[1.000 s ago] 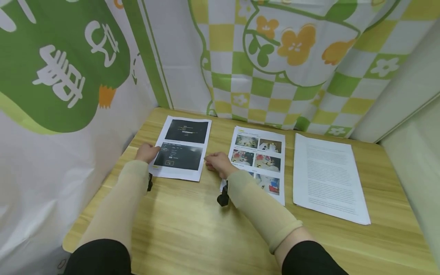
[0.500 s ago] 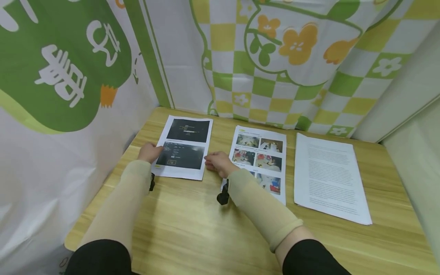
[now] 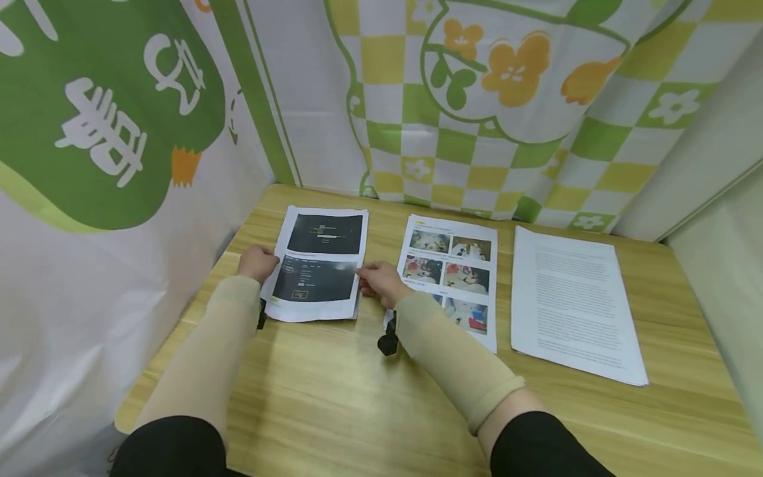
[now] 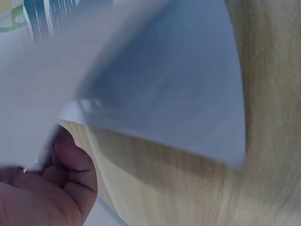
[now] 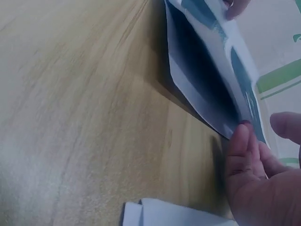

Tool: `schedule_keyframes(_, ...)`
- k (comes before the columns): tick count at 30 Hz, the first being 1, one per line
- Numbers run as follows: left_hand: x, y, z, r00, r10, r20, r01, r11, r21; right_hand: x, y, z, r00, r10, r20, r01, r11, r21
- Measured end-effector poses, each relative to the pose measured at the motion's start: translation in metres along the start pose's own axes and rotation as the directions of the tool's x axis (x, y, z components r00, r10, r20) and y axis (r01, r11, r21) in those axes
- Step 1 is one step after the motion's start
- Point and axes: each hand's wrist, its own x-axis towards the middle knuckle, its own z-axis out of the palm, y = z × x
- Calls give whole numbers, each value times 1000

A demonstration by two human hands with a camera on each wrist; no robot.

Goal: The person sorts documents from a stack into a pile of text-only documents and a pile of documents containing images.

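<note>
A printed sheet of paper (image 3: 322, 311) with two dark screenshots is raised off the table at the back left. My left hand (image 3: 257, 263) grips its left edge, fingers curled in the left wrist view. On the opposite edge, my right hand (image 3: 384, 283) pinches the paper between thumb and fingers. Beneath the raised sheet lies more paper (image 5: 188, 89), with a dark gap between the layers in the right wrist view. The sheet bows and hides part of the left fingertips in the left wrist view.
Right of the hands, a photo-printed stack (image 3: 491, 285) lies partly under the right forearm. A text-printed stack (image 3: 578, 305) lies farther right on the wooden table (image 3: 334, 397). A patterned curtain (image 3: 453, 146) hangs behind the table's back edge.
The printed sheet has lifted, and its lower edge now bulges toward me, showing the paper underneath. Both hands stay almost where they were; the other stacks have not moved.
</note>
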Motion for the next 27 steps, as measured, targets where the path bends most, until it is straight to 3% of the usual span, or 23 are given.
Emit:
schedule_keyframes(6, 0, -1, 3, 998, 53, 18, -53, 999, -7, -1, 2, -5, 998, -35, -53, 38, 998, 58)
schedule_keyframes(16, -2, 0, 1, 998, 26, 50, -26, 1000, 2, -4, 3, -9, 998, -16, -60, 15, 1000, -28)
schedule_keyframes(27, 0, -5, -2, 996, 54, 66, -52, 998, -28, -1, 4, -15, 990, -53, -134, 42, 996, -85)
